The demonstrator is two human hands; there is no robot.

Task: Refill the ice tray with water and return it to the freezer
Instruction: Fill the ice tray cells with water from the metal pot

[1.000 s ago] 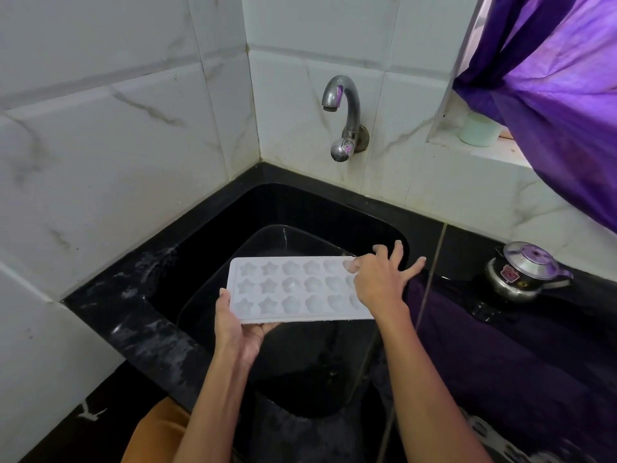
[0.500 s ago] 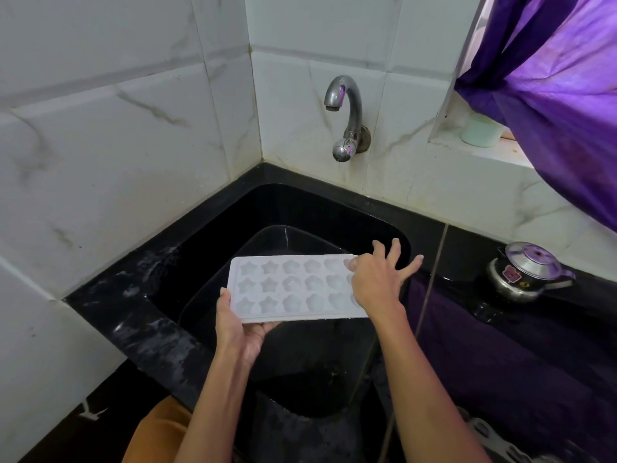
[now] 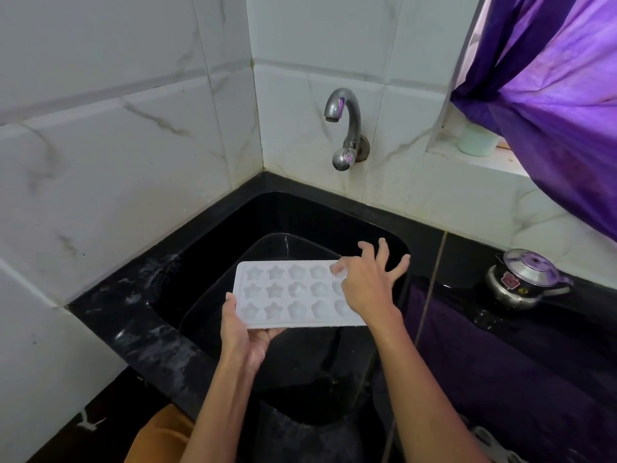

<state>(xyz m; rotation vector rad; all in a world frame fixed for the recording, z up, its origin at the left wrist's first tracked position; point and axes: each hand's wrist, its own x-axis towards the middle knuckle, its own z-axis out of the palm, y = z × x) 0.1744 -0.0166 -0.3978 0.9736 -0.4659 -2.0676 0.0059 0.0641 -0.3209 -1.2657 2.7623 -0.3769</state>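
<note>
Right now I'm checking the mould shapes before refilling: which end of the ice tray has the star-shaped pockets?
The left end of the ice tray, held by the left hand. Pockets toward the right hand look rounded.

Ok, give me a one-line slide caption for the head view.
Left hand holds a white plastic ice tray over the black sink while the right hand picks at a cavity, chrome tap off.

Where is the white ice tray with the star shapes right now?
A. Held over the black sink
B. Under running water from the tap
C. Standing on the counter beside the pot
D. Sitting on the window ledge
A: the white plastic ice tray with star-shaped moulds is held by the left hand above the black sink; the curved metal tap shows no water running.
</note>
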